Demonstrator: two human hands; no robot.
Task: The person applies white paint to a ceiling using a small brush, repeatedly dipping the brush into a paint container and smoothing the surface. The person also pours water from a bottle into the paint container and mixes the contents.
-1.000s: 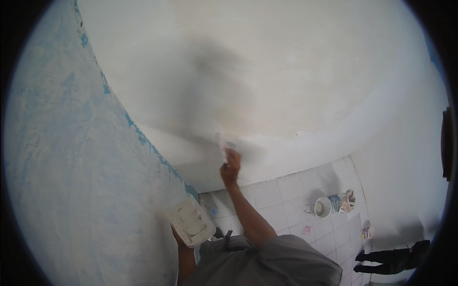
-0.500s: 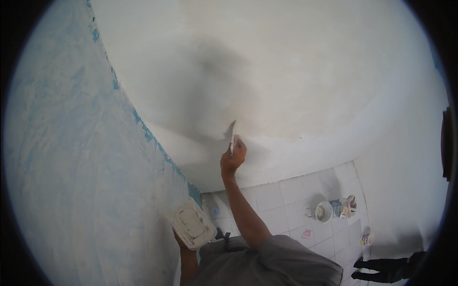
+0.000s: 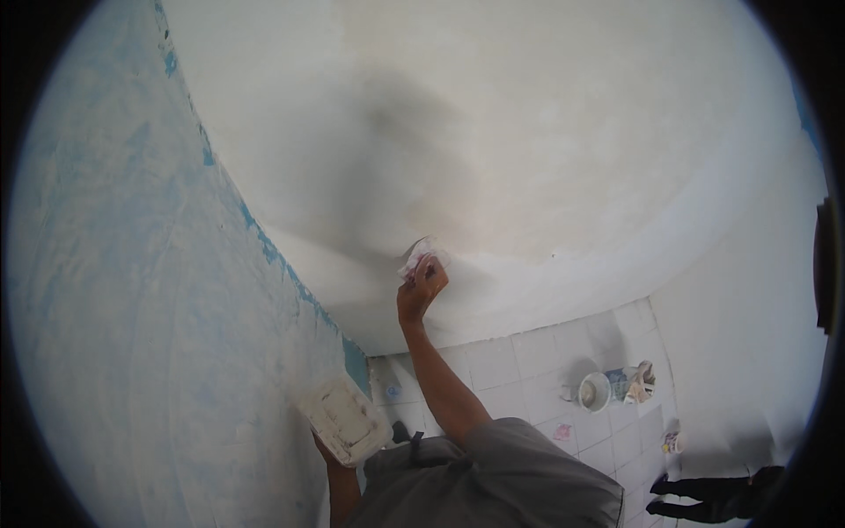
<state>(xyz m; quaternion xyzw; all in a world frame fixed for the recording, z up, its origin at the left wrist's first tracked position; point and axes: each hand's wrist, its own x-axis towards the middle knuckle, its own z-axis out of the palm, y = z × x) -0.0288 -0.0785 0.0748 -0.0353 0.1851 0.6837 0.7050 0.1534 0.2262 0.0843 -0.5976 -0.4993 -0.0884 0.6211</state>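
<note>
My right hand (image 3: 422, 290) is raised against the white wall (image 3: 546, 158), closed around a putty knife (image 3: 419, 253). The blade is smeared with white and faintly pink paste, its broad face turned toward me and its tip at or very near the wall. Low on the left, my left hand (image 3: 327, 451) grips a shallow rectangular plastic container (image 3: 349, 422) from below. White residue coats this container; most of the fingers are hidden under it.
Left stands a blue wall (image 3: 150, 264) patchily covered in white, meeting the white wall at a chipped corner. On the tiled floor (image 3: 528, 370) are a white bucket (image 3: 593, 392), a bag-like bundle (image 3: 642, 383) and a small tub (image 3: 672, 442). A person's dark-clothed legs (image 3: 713, 493) show lower right.
My right hand has shifted slightly down and left, turning the putty knife from edge-on to face-on. My left hand and the container have moved a little left and down.
</note>
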